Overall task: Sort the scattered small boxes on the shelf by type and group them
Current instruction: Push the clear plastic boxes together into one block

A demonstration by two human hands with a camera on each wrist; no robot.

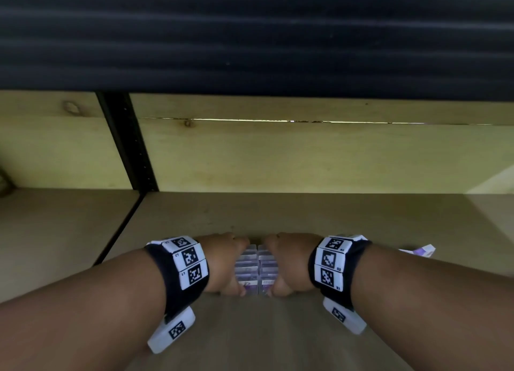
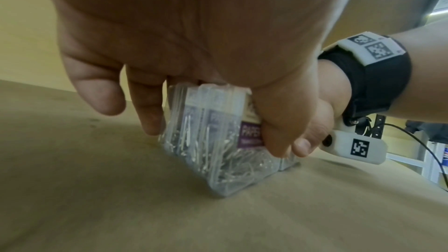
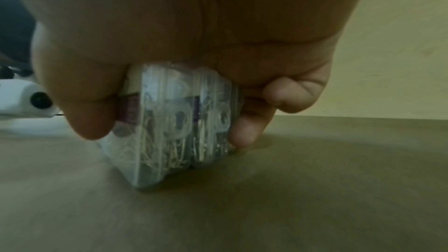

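- At the left of the head view, a black upright (image 1: 126, 142) divides the wooden back panel; the shelf (image 1: 278, 214) runs across the middle of the frame.
- Left of centre, low in the frame, the left hand (image 1: 222, 262) clamps its own column of clear paper-clip boxes (image 1: 246, 267), thumb at the near end and fingers (image 2: 148, 106) down the far end.
- Right of centre, the right hand (image 1: 289, 262) clamps a matching column (image 1: 267, 269) in the same way, so the two columns sit side by side, touching or nearly so.
- The boxes stand on the shelf; purple labels and loose metal clips show through their walls.
- At the far right, a white and purple box (image 1: 420, 251) lies apart, partly hidden behind the right wrist.
- The step in hand looks like squaring up one group of like boxes.
- The next move likely calls for letting go gently so that neither column topples, then reaching right for the stray box.
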